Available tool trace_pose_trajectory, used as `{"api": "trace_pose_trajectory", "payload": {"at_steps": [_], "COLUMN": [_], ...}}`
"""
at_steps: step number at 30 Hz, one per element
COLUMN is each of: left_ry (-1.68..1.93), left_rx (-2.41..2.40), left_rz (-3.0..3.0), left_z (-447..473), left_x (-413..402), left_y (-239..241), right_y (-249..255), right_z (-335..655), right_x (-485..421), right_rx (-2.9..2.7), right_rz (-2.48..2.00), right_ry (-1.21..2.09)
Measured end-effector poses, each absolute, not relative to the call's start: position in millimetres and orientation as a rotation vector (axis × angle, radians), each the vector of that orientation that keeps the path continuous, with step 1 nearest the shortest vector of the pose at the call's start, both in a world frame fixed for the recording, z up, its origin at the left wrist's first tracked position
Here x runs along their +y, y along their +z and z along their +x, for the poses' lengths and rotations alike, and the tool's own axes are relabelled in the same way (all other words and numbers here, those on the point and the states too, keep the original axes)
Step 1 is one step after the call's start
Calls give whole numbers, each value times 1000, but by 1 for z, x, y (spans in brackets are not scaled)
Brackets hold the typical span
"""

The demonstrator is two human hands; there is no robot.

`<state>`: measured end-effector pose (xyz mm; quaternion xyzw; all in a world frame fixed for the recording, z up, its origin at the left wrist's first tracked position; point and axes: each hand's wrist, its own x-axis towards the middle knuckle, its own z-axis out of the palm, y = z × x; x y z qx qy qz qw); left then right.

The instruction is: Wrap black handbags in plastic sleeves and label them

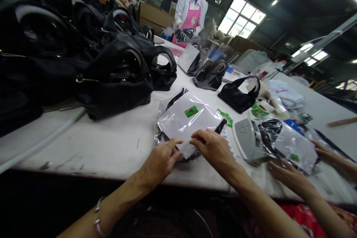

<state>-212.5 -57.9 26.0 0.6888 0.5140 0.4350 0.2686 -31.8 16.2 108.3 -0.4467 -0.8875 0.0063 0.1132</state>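
Note:
A clear plastic bag (160,119) lies flat on the table in front of me, with a black handbag inside, mostly hidden under a white sheet (178,122). A green sticker (191,111) shows near the top of that sheet. My left hand (166,156) pinches the plastic at the near edge with thumb and fingers. Just to its right, my right hand (213,150) is also closed in a pinch on the bag's near side. Beyond the bag's right corner are green stickers (226,117).
Black handbags (119,78) are heaped at the left, and another handbag (240,93) stands farther back. A grey tape dispenser (249,141) sits at the right. Beside it, a co-worker's hands (292,178) hold another wrapped bag (295,145). A person in a pink apron (191,16) stands across the table.

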Motion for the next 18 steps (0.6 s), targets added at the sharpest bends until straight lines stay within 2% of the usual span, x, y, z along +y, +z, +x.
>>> {"api": "trace_pose_trajectory", "payload": {"at_steps": [4,8,14,18], "left_ry": [1175,918,752,742], "left_rx": [1657,1934,1961,1879], "left_rz": [2271,2259,2302,2455], "left_z": [-209,-209,-210,-210], "left_x": [-62,-56,-50,-49], "left_y": [27,28,30,26], "right_y": [105,98,84,78], "right_z": [-37,-42,-39,-37], "right_x": [18,14,11,15], "right_rx": [-2580,-2600,-2538,-2470], "right_rz": [-1462,-1391,-1239,-1189], "right_ry": [37,-197,-423,-436]}}
